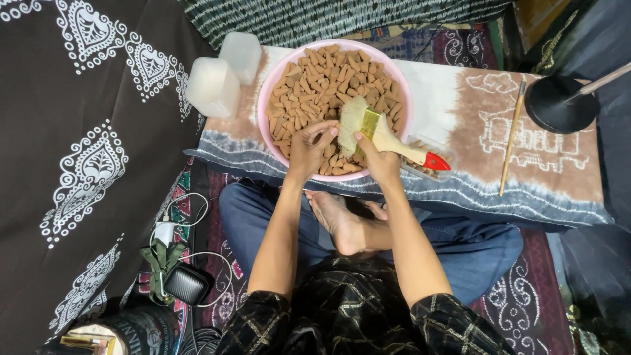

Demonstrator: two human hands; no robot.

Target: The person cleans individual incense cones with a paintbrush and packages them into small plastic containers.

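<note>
Nearest the camera, dark plaid sleeves [368, 322] and crossed legs in blue trousers [473, 246], one bare foot [338, 223] tucked between the forearms. At near left on the floor, a small black ribbed case [186, 284] tangled with white cables [187, 204]. Farther left, two frosted plastic tubs [223, 75] standing at the left end of the low table under a brown and blue tie-dyed cloth [460, 98].

At centre, a wide pink plastic bowl [271, 92] heaped with small brown cone-shaped pieces [328, 72]. Left hand [309, 148] over the bowl's near rim, fingers curled and pinched close, apparently on one cone, though hard to tell for sure. Right hand [378, 158] just beside it, fingers closed round a flat pale-bristled brush with a wooden handle and red tip [388, 135], bristles lying over the heap.

To the right, a small clear plastic tray [437, 164] holding a few cones, at the near table edge. Farther right, a thin wooden stick [511, 135], then a round black stand base [559, 102].

Possible trouble, judged from this: bowl's near rim close to the table edge, so a heavy press could tip it toward the lap. Brush handle reaching over the clear tray, so a careless sweep could knock it off. Loose pinch on a cone, likely to let it drop or crumble.
</note>
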